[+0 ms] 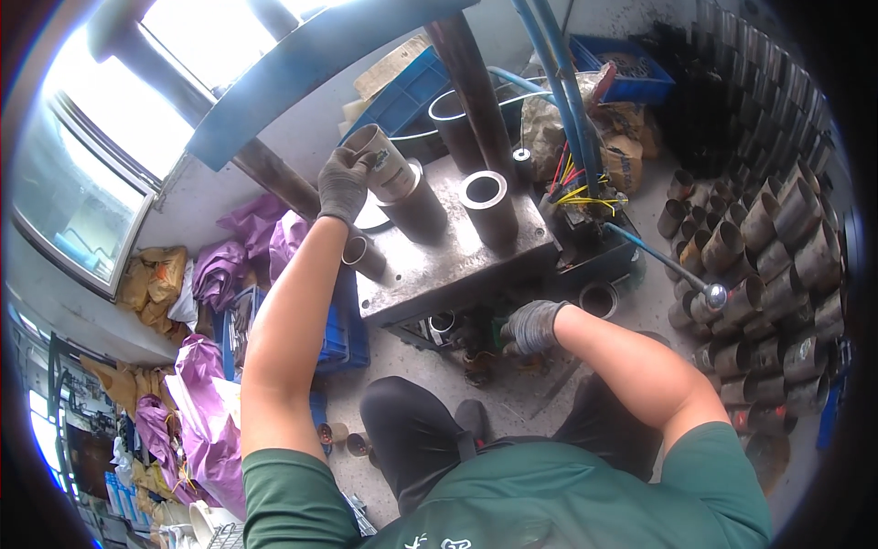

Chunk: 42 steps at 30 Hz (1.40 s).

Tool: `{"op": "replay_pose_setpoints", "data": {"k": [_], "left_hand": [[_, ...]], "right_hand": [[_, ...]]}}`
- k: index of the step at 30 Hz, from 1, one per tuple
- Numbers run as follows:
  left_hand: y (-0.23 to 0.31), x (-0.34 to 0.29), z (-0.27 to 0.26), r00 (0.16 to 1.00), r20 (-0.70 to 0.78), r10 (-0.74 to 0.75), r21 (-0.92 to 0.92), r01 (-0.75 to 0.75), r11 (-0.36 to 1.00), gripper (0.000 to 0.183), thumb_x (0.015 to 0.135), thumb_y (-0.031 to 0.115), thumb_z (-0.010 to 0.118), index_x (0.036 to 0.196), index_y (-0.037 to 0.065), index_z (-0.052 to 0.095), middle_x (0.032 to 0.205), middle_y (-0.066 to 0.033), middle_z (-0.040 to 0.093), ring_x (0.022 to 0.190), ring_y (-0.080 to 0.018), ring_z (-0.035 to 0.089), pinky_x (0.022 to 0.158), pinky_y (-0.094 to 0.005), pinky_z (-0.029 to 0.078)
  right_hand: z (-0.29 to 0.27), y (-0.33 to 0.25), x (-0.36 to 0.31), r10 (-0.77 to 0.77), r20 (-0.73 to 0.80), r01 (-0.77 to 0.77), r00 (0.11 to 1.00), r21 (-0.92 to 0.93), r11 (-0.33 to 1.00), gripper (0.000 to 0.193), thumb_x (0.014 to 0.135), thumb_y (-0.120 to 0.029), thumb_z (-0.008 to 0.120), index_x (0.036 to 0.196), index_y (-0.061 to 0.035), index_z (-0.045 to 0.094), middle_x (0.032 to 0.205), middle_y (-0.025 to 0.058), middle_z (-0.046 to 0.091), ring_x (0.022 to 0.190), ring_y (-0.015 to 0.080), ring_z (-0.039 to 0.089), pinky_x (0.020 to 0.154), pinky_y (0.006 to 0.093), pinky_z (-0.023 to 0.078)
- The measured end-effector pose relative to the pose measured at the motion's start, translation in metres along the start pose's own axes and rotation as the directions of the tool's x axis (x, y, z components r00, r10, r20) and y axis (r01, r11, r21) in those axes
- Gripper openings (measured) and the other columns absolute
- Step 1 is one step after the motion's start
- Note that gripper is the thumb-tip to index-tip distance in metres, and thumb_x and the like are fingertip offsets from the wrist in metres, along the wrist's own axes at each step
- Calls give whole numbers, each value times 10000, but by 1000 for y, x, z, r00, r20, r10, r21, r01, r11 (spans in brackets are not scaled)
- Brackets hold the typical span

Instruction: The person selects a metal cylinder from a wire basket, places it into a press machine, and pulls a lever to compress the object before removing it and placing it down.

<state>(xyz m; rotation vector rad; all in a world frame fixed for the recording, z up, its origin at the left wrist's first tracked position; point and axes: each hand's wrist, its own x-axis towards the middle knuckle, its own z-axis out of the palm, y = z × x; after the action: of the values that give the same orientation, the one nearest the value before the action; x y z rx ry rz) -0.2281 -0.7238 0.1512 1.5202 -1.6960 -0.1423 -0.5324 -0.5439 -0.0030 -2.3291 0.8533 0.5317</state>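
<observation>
My left hand, in a grey work glove, pinches the rim of a short metal sleeve with brown staining on its side. That sleeve sits tilted on top of a thick dark cylinder on the steel machine table. Below the table's front edge is my right hand, also gloved. Its fingers are curled at dark machine parts, and whatever they hold there is hidden. A second upright cylinder with a bright ring top stands right of the sleeve, and a smaller tube stands at the table's left edge.
Dark steel columns rise beside the table. At right, a lever with a round knob sticks out near several stacked metal tubes. Blue crates and purple sacks lie at left. Coloured wires hang behind the table.
</observation>
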Motion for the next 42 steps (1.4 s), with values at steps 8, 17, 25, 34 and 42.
{"op": "replay_pose_setpoints", "data": {"k": [8,17,25,34,42], "left_hand": [[2,-7,5,999,6,43,9,-43,999,296,926,265,791,1083,32,695,1029,-199,764,974,-322,741,874,-407,562],[-11,-121,53,963,-269,-31,-459,-100,883,282,989,117,720,1240,5,657,1095,-131,745,1019,-224,695,947,-334,541],[-2,-274,72,826,563,-5,-563,388,730,223,1018,234,691,1078,22,728,1001,-65,708,919,-164,653,840,-338,543],[-5,-276,123,518,784,342,-235,-263,936,307,957,318,684,1095,44,692,1114,-221,675,1074,-431,648,930,-504,519],[-46,-276,164,351,906,237,-125,-315,941,424,945,350,684,1255,60,691,1213,-234,709,1137,-416,658,996,-477,517]], "right_hand": [[1,-6,-7,17,-20,-17,1000,40,999,434,968,-416,607,1250,-114,739,1079,179,765,1018,377,722,911,471,553],[0,3,-16,-70,-231,42,970,-124,991,391,943,-354,657,1240,-113,739,1133,149,771,1079,350,731,940,500,552],[-7,19,-49,-113,-827,214,551,8,977,190,864,-188,701,1019,-80,719,1077,106,715,1101,338,661,1041,508,473],[-16,43,4,307,-920,418,244,385,823,611,855,-192,875,1358,-28,571,1373,167,599,1254,272,600,1080,402,488],[-58,97,90,399,-868,610,295,492,621,606,924,-207,743,1446,-91,457,1387,79,578,1275,206,555,1133,348,444]]}}
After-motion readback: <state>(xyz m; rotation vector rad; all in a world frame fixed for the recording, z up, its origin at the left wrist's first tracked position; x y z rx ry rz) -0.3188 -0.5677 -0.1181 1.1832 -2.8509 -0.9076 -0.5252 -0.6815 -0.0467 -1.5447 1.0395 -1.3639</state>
